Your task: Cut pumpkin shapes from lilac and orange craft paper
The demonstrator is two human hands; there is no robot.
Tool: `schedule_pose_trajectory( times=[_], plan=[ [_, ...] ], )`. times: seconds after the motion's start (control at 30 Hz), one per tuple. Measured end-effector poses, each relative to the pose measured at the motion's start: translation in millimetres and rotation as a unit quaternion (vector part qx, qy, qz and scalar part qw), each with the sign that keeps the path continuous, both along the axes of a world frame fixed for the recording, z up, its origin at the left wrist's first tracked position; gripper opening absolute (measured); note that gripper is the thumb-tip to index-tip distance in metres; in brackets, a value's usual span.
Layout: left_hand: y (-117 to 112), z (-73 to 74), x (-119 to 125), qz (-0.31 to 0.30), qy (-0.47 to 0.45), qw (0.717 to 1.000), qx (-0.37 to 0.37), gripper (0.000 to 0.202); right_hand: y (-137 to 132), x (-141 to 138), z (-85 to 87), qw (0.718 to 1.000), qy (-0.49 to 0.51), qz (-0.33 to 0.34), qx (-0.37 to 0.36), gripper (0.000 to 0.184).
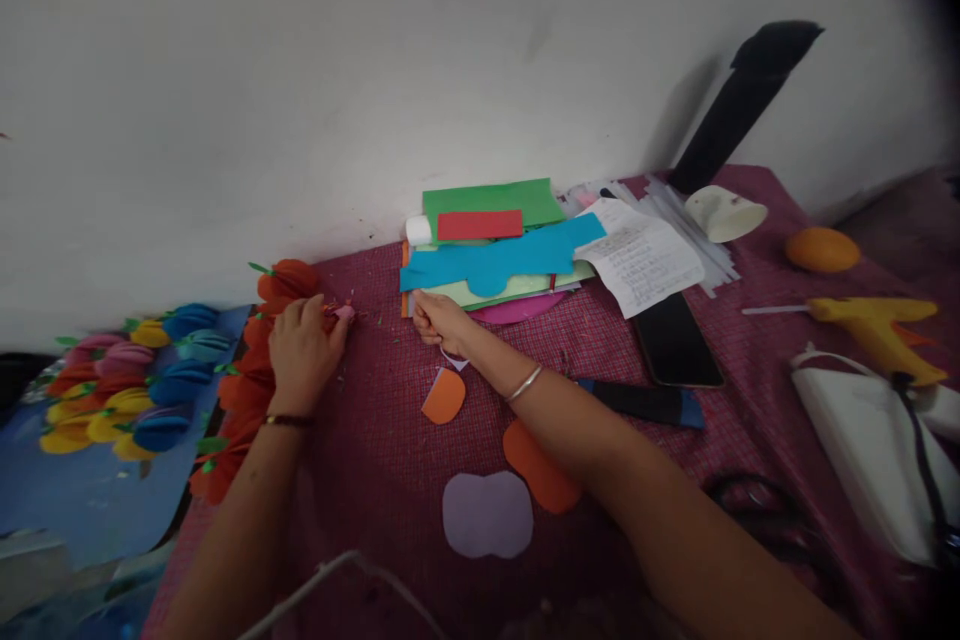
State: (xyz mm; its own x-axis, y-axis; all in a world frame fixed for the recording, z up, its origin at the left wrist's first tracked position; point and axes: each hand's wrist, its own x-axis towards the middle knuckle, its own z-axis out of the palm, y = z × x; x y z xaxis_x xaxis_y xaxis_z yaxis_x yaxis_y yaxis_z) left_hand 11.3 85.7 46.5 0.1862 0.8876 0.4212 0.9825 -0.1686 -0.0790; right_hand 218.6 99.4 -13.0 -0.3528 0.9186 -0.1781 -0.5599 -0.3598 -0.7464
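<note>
My left hand (304,348) rests at the left of the cloth, beside the red-orange layered paper pumpkins (247,390). Its fingers are bent, with the thumb apart from them. Small pink and red scraps (345,312) lie at its fingertips. My right hand (441,322) is curled closed just below the blue paper cut-out (495,258); whatever its fingers hold is hidden. A pale lilac edge (454,360) shows under that hand. Nearby are a small orange paper piece (444,396), a larger orange cut-out (540,468) partly under my right forearm, and a lilac pumpkin-shaped cut-out (488,514).
Several colourful paper pumpkins (127,380) sit on a blue sheet (90,495) at left. Green (495,200) and red papers (480,225) lie by the wall. To the right are a written sheet (645,260), phone (679,342), yellow glue gun (870,320), orange fruit (823,249) and scissors (757,500).
</note>
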Motion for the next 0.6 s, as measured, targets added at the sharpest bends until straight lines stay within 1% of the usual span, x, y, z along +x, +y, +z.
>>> schedule_pose_trajectory(
  times=[0.07,0.13,0.17,0.23,0.3,0.37,0.43,0.5,0.6],
  plan=[
    [18.9,-9.6,-1.7,-0.021,-0.030,0.999,-0.023,0.051,-0.7,0.9,1.0,1.000,0.003,0.000,-0.004,0.038],
    [35.7,-22.6,-6.7,-0.026,-0.059,0.996,-0.067,0.049,-1.2,2.1,3.1,1.000,0.017,0.000,-0.021,0.035],
    [42.1,-29.3,-9.8,-0.033,-0.077,0.992,-0.091,0.048,-1.6,2.6,4.6,0.999,0.027,0.001,-0.030,0.033],
    [49.4,-41.7,-16.0,-0.050,-0.128,0.984,-0.114,0.046,-3.3,2.7,8.3,0.998,0.040,0.002,-0.041,0.025],
    [50.9,-52.6,-20.9,-0.055,-0.195,0.974,-0.101,0.043,-6.5,0.8,12.5,0.999,0.032,0.005,-0.040,0.016],
    [50.5,-62.3,-24.3,-0.039,-0.269,0.959,-0.077,0.036,-9.8,-3.9,16.7,0.999,0.010,0.002,-0.036,0.010],
    [51.5,-71.0,-26.8,-0.019,-0.331,0.941,-0.060,0.031,-10.4,-11.8,21.0,0.999,-0.016,-0.012,-0.033,0.020],
    [54.5,-77.8,-28.5,-0.007,-0.376,0.925,-0.049,0.030,-5.4,-23.6,25.5,0.998,-0.046,-0.033,-0.026,0.025],
    [58.4,-83.2,-29.7,-0.005,-0.420,0.907,-0.032,0.038,13.7,-49.7,31.0,0.994,-0.087,-0.070,-0.004,0.025]
  ],
)
